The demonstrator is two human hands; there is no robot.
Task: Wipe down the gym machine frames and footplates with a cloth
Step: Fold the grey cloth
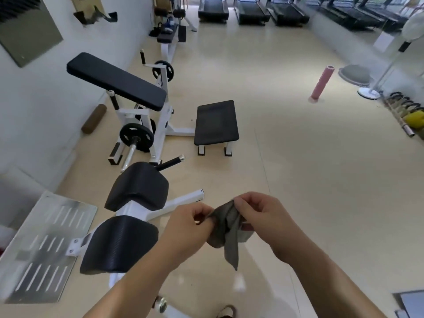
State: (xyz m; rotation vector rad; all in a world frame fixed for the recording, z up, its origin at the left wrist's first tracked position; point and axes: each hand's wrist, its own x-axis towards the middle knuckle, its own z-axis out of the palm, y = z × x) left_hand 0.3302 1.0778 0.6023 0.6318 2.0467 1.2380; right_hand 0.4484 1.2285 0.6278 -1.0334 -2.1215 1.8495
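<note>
Readying the crumpled grey cloth [227, 232], the left hand [185, 223] and right hand [259, 214] each pinch it, apparently refolding. Next it likely meets the white steel machine frame [181, 200] or slotted metal footplate [46, 244].

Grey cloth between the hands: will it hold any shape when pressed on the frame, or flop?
Probably floppy: the cloth bunches between the left hand and right hand, and a corner hangs straight down. Likely light, since fingertip pinches carry it. Folding it into a pad should help it press evenly.
</note>
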